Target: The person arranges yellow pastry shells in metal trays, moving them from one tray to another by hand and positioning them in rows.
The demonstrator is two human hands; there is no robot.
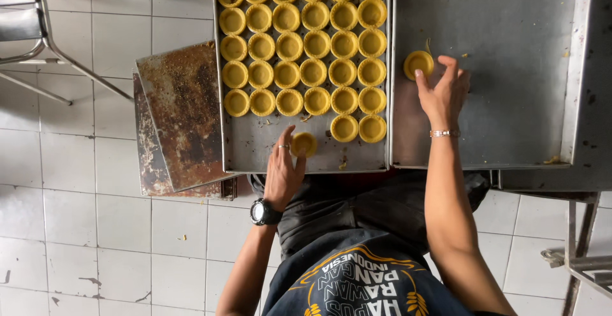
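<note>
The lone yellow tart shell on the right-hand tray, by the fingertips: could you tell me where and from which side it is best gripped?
Probably by its outer rim, from straight above. The tart shell sits open side up, alone on the bare right tray, so fingertips can close on opposite sides of its round wall. The right hand already touches its near edge. A light pinch seems wise, since the wall looks thin.

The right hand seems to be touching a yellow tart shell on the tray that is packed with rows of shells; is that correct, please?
Not quite. The head view shows the right hand touching a yellow tart shell, but on the nearly bare tray. The tray packed with rows is where the left hand holds another shell.
</note>
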